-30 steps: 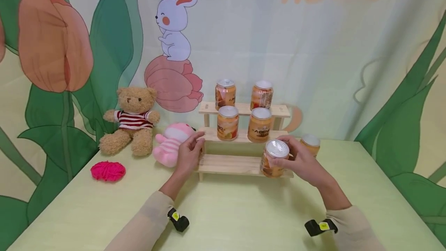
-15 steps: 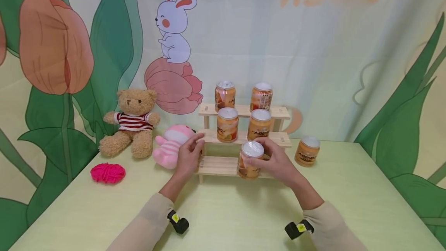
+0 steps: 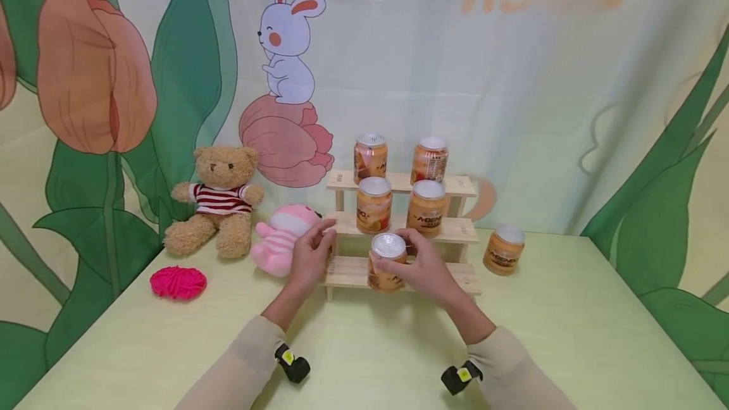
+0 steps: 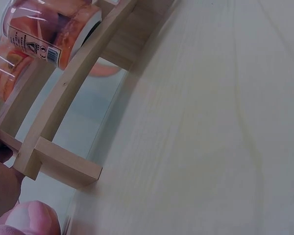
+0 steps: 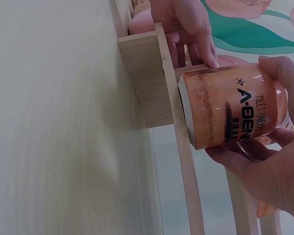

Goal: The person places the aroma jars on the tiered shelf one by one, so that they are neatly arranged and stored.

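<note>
My right hand (image 3: 424, 271) grips an orange-labelled can (image 5: 230, 105) with a silver lid, thumb and fingers round its sides. The can stands about upright, its base at the front board of a three-step wooden shelf (image 3: 347, 269). Whether its full weight rests there I cannot tell. My left hand (image 3: 309, 255) is at the shelf's left end, fingers loosely bent and touching the wood. Two like cans stand on the middle step, a left can (image 3: 374, 206) and a right can (image 3: 428, 209). Two more, a left can (image 3: 371, 158) and a right can (image 3: 429, 160), occupy the top step.
Another can (image 3: 504, 250) stands on the table right of the shelf. A pink plush toy (image 3: 279, 242) lies close beside my left hand. Farther left are a teddy bear (image 3: 219, 201) and a bright pink yarn bundle (image 3: 178, 283). A printed curtain (image 3: 535, 112) hangs behind.
My right hand has carried the can leftward along the bottom step, from its right end to left of centre. My left hand has kept its place at the shelf's left end.
</note>
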`<state>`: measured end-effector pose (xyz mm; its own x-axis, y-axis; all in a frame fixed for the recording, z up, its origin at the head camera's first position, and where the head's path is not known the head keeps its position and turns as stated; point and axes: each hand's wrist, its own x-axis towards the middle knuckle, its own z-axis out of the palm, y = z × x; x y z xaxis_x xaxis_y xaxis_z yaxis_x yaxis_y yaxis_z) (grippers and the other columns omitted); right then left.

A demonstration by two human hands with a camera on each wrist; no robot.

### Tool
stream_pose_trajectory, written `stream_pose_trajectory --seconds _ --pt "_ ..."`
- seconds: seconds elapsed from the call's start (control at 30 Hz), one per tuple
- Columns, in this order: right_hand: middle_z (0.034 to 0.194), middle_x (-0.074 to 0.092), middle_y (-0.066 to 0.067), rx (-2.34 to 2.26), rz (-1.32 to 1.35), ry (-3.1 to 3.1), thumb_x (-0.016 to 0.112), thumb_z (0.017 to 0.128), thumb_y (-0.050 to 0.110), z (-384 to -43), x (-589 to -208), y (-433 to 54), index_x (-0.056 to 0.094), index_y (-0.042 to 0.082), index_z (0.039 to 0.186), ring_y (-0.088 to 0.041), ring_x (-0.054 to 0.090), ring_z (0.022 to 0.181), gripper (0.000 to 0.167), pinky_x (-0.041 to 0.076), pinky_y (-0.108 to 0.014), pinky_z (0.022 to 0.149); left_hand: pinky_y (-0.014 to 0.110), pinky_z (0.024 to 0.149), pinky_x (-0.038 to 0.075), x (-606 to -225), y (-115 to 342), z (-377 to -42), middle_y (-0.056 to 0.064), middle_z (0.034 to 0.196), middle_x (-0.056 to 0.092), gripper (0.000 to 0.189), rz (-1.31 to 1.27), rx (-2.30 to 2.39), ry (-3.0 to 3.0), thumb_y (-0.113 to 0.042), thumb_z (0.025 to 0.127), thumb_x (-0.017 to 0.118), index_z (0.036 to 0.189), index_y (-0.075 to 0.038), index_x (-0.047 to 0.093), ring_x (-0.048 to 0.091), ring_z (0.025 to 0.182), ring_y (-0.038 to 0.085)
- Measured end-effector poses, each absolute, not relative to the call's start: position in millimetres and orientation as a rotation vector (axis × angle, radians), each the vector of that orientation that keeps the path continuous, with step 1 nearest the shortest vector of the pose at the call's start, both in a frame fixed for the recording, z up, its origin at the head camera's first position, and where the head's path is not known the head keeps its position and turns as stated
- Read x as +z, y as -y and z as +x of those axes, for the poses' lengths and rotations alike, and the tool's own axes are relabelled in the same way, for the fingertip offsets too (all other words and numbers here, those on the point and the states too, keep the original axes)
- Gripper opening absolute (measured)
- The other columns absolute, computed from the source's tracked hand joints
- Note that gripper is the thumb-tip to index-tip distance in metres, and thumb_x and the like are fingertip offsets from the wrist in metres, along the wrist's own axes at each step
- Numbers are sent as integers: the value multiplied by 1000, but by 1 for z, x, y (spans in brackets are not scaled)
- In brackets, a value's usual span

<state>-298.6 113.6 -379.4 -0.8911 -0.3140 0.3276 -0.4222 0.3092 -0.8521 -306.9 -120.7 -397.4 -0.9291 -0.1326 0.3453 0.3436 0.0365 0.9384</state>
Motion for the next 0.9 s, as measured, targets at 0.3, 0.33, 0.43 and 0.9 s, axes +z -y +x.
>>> stream_pose_trajectory --seconds 0.3,0.33,0.43,0.9 --pt "118 62 -2 1620 645 2484 85 80 40 -303 -381 -106 56 13 129 -21 59 102 63 53 -37 78 19 52 38 -401 122 -309 40 84 49 31 -264 -1958 1967 -6 102 56 131 7 61 46 61 19" --pt "117 62 -2 1608 639 2485 85 80 40 -304 -381 -105 57 13 129 -21 59 102 62 53 -37 79 19 52 38 -401 122 -309 39 84 49 31 -265 -1955 1970 -6 102 57 131 7 61 46 61 19" --pt "116 63 -3 1574 649 2474 86 80 38 -305 -382 -101 58 11 127 -21 60 101 61 53 -38 81 19 51 38 -401 121 -309 39 83 50 31 -259 -1956 1972 -5 102 57 130 7 61 46 60 17" --pt "113 63 -4 1551 554 2399 91 73 38 -307 -386 -88 60 9 123 -20 60 98 65 52 -38 79 18 53 37 -398 119 -305 41 85 49 31 -235 -1915 1993 -7 102 58 129 7 62 45 62 16"
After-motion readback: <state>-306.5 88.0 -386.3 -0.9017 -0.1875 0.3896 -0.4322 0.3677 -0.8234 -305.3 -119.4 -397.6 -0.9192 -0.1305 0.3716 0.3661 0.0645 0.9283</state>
